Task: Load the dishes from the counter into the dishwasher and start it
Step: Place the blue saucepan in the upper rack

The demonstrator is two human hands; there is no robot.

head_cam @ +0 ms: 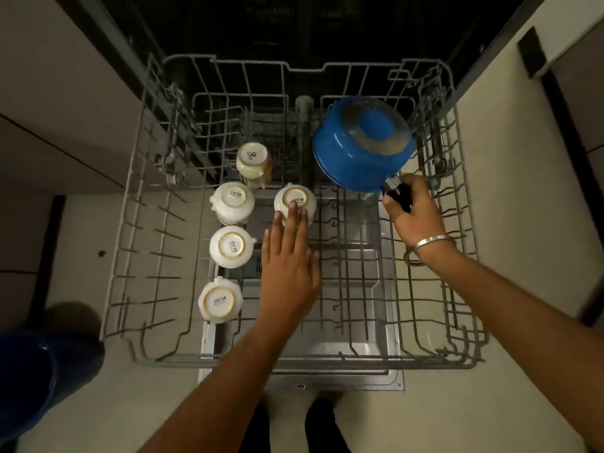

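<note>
The grey wire dishwasher rack is pulled out below me. A blue saucepan lies upside down at the rack's back right, and my right hand grips its black handle. Several white cups stand upside down on the left half, among them one at mid left and one near the centre. My left hand is flat with straight fingers, its fingertips touching the centre cup's base. A cream mug lies tilted behind the cups.
The dark dishwasher cavity opens at the top. The open door's metal panel shows under the rack. A blue bucket stands on the floor at lower left. Cabinet fronts flank both sides. My feet are at the bottom.
</note>
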